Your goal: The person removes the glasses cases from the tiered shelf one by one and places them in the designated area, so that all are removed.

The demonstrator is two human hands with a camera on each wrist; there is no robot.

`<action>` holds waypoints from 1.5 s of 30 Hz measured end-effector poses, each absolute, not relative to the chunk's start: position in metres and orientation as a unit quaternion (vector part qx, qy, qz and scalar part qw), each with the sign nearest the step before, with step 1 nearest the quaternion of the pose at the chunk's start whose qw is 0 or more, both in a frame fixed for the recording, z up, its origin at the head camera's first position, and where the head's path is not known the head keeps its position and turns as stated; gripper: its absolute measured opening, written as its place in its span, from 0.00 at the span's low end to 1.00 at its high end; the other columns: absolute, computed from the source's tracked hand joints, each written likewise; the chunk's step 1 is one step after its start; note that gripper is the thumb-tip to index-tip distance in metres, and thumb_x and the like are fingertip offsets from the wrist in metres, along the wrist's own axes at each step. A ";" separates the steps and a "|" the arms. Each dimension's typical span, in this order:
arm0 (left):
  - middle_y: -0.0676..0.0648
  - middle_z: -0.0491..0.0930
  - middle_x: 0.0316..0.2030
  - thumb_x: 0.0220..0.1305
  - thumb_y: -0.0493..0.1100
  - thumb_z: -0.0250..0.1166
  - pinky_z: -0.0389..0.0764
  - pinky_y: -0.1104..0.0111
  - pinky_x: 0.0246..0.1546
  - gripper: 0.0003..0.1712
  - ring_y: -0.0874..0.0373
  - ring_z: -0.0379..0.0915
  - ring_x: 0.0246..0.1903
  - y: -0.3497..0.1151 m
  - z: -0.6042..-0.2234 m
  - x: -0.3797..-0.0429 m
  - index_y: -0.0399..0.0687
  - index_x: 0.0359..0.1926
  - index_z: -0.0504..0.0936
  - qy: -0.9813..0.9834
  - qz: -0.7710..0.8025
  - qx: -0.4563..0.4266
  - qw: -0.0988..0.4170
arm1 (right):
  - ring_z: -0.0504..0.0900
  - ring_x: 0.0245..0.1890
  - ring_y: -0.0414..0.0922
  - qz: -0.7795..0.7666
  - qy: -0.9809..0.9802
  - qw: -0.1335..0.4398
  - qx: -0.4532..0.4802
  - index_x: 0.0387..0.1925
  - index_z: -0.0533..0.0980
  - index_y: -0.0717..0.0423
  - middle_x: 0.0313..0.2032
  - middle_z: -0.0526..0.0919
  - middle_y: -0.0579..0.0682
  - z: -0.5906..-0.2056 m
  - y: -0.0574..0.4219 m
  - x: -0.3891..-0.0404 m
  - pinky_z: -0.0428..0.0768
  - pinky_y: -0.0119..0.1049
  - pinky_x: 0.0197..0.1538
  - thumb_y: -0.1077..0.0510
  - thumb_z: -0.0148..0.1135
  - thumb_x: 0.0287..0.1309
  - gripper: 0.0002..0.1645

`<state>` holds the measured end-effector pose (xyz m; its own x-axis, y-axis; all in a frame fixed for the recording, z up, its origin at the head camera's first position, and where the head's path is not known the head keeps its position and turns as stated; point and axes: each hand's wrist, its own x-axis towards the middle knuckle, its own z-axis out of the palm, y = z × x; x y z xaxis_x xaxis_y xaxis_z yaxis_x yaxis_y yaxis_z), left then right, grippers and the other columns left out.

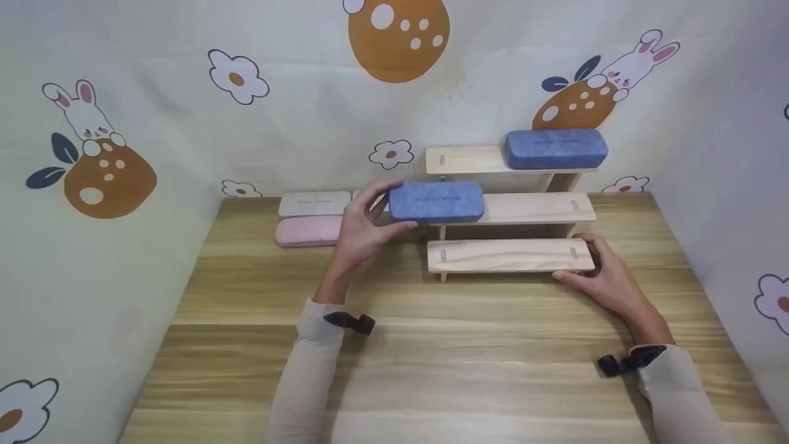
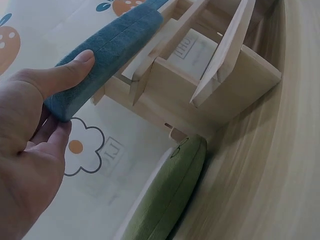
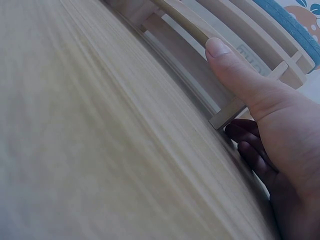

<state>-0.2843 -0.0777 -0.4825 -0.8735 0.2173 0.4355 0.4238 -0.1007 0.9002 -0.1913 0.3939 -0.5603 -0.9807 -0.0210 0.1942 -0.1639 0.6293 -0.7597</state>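
Observation:
My left hand (image 1: 362,229) holds a blue glasses case (image 1: 436,201) by its left end, thumb in front and fingers behind. The case's right part overlaps the middle step of a three-tier wooden display stand (image 1: 510,254). In the left wrist view the thumb lies along the blue fabric. At the stand's lowest step, my right hand (image 1: 607,277) grips the right end, with its thumb at the front edge and the other fingers round the side. A second blue glasses case (image 1: 556,149) sits on the right part of the top step.
Left of the stand, a white case (image 1: 315,203) and a pink case (image 1: 308,230) lie on the wood-grain table (image 1: 468,370), partly behind my left hand. A green case (image 2: 167,192) stands beside the stand. Printed cloth (image 1: 296,135) walls the back and sides.

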 end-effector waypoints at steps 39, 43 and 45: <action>0.40 0.77 0.70 0.50 0.33 0.87 0.78 0.61 0.75 0.44 0.47 0.75 0.73 -0.150 -0.506 -0.277 0.42 0.69 0.81 -0.665 -0.718 -0.193 0.064 | 0.77 0.50 0.24 0.448 -0.887 0.085 0.070 0.70 0.69 0.63 0.56 0.84 0.59 -0.538 0.380 -0.181 0.66 0.10 0.58 0.59 0.85 0.55 0.47; 0.38 0.76 0.72 0.49 0.33 0.87 0.78 0.63 0.75 0.44 0.47 0.74 0.73 -0.154 -0.508 -0.278 0.43 0.69 0.81 -0.666 -0.720 -0.186 0.060 | 0.77 0.50 0.25 0.449 -0.885 0.094 0.076 0.68 0.70 0.64 0.55 0.85 0.59 -0.539 0.381 -0.181 0.66 0.11 0.58 0.60 0.86 0.54 0.45; 0.36 0.75 0.73 0.50 0.32 0.87 0.78 0.63 0.75 0.44 0.47 0.73 0.74 -0.155 -0.509 -0.278 0.43 0.69 0.81 -0.665 -0.721 -0.184 0.057 | 0.77 0.50 0.24 0.447 -0.886 0.096 0.075 0.68 0.70 0.63 0.56 0.85 0.59 -0.542 0.383 -0.183 0.65 0.10 0.58 0.60 0.86 0.54 0.46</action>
<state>-0.2779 -0.1549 -0.5094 -0.9258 0.1622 0.3415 0.3273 -0.1082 0.9387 -0.1826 0.3828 -0.5416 -0.9704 -0.0477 0.2368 -0.2188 0.5885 -0.7783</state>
